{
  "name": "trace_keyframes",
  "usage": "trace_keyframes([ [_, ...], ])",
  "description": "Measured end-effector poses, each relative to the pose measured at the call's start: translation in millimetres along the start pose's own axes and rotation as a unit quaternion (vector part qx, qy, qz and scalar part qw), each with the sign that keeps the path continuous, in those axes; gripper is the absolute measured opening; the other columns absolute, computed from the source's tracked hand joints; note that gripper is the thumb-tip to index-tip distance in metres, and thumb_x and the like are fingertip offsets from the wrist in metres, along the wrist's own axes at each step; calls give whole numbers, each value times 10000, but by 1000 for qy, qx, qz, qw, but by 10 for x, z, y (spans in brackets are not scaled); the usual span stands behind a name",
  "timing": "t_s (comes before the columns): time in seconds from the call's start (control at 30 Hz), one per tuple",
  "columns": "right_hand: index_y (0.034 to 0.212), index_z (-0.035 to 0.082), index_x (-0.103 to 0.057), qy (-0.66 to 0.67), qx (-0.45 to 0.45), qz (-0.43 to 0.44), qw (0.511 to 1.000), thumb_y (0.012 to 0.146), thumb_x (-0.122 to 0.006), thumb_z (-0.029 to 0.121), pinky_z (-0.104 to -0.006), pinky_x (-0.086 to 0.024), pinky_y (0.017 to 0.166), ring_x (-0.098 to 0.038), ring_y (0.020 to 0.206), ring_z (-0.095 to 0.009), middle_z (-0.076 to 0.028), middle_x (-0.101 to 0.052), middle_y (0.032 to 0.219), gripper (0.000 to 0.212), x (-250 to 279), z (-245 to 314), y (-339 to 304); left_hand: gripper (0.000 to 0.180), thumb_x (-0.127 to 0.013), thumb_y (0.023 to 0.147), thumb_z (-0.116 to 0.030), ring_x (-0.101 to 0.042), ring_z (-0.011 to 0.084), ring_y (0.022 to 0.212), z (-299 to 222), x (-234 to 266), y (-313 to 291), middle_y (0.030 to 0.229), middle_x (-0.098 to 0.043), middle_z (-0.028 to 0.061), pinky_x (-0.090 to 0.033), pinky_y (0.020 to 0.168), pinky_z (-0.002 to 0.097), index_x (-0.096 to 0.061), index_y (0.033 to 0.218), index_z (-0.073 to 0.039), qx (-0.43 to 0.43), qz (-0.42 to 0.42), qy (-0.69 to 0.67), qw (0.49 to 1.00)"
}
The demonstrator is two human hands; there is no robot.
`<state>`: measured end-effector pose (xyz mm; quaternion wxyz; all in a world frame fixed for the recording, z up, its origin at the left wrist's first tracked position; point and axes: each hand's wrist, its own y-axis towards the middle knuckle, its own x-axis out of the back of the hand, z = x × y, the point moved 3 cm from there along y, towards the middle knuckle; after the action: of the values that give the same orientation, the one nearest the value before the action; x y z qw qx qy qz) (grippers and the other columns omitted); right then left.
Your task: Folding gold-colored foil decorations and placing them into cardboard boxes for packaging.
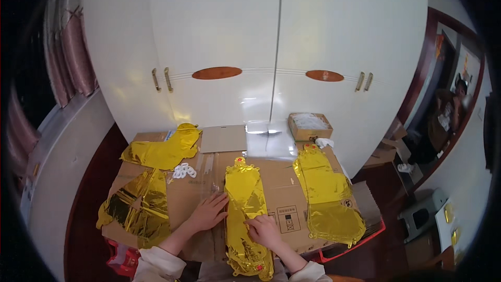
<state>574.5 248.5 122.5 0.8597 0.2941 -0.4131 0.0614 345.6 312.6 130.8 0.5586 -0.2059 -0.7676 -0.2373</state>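
A flat stack of shiny gold foil balloons [242, 193], uninflated, lies lengthwise in front of me, with small red spots at its far and near ends. My left hand [210, 211] rests open along its left edge, fingers stretched flat, fingertips touching the foil. Bent over the middle of the stack, my right hand [264, 231] has its fingers closed together against the gold foil. Another gold foil pile [331, 198] spreads at the right. On the left lie a boot-shaped gold foil piece [162, 151] and a crumpled, wide gold foil piece [138, 211].
Cardboard [284, 193] covers the table. White plastic rings [183, 171], a grey board [223, 139], clear plastic sleeves [269, 143] and a box of white pieces [310, 125] sit along the back. White cabinets [219, 26] stand behind; a grey stool [422, 214] is right.
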Motion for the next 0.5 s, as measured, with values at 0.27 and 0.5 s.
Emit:
trace_keyframes([
  [0.27,1036,110,-685,37,-18,8,999,801,-642,115,-404,-450,839,-585,932,-272,-75,-613,912,239,-136,-129,-72,649,-459,978,-496,-238,341,1460,83,-77,91,1563,-328,80,-200,1169,517,-333,1505,-137,3,43,40,998],
  [0.5,1057,78,-676,59,-44,35,997,814,-638,117,-416,-456,893,-574,989,-292,-100,-617,953,248,-125,-153,-92,689,-465,962,-534,-202,332,1475,150,-73,237,1578,-303,76,-164,1172,541,-332,1505,-131,25,52,29,998],
])
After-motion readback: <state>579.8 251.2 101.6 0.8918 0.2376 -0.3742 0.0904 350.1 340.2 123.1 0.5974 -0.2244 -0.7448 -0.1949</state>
